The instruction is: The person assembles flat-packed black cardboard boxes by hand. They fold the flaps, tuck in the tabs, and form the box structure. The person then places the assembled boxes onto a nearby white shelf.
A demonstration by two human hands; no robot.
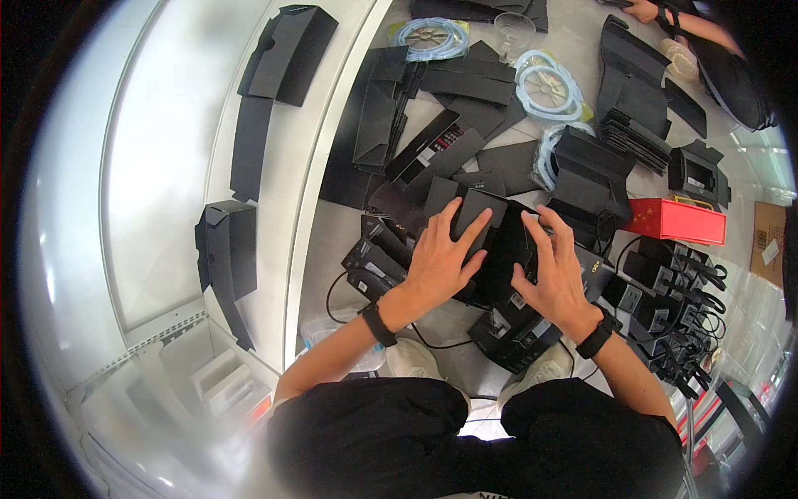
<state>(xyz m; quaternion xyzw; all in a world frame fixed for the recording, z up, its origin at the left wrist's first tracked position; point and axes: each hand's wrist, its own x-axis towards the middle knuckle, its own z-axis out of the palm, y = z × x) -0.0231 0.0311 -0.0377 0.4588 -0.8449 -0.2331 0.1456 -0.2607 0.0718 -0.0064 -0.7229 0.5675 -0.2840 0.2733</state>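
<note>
Head view: left hand (439, 259) and right hand (554, 274) apart, fingers loosely spread at opposite sides of open black box (501, 254), probably to steady it.

The scene was brightly lit, and the white panel (162, 158) on the left was washed nearly blank. A milky blur covered the lower left, smearing the pale trays (224, 378) there. The left hand (436, 254) and right hand (553, 274) came out fairly clear — yet the inside of the black box (501, 259) sank into deep shadow. Straight edges bowed toward a dark, rounded rim.
</note>
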